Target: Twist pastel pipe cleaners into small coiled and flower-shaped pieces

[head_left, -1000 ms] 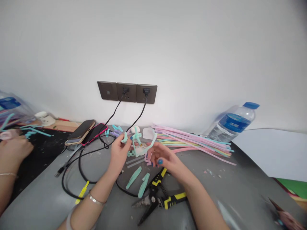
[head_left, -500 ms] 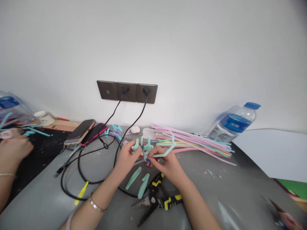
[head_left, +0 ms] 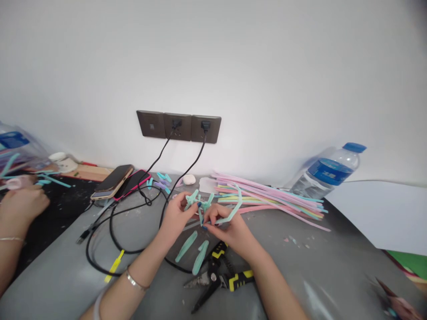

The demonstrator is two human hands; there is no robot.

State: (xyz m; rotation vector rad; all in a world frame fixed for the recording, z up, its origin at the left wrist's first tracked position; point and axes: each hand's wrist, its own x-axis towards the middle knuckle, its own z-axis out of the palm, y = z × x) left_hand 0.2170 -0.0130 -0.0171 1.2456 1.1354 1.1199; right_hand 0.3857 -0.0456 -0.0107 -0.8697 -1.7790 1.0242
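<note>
Between thumb and fingers, my left hand [head_left: 177,215] grips a mint-green shape of bent pipe cleaners [head_left: 206,203] with several short prongs. My right hand [head_left: 228,226] pinches a lower strand of it, close to my left fingertips. From the right hand a long mint pipe cleaner end [head_left: 239,200] curves up and to the right. Below the hands, two folded mint pipe cleaner pieces [head_left: 200,258] lie on the grey table. Nearer to me rests a pair of black-and-yellow cutting pliers [head_left: 213,278], its jaws spread.
A bundle of pastel pipe cleaners [head_left: 273,200] lies behind my right hand, near a leaning water bottle [head_left: 330,171]. Two phones [head_left: 113,182] and black cables [head_left: 110,240] are to the left. A co-worker's hand [head_left: 25,204] is at far left; white paper [head_left: 383,213] lies right.
The mint shape has turned slightly in my fingers, and its long free end now bends more upright. My right fingertips have shifted a little. The view has moved slightly.
</note>
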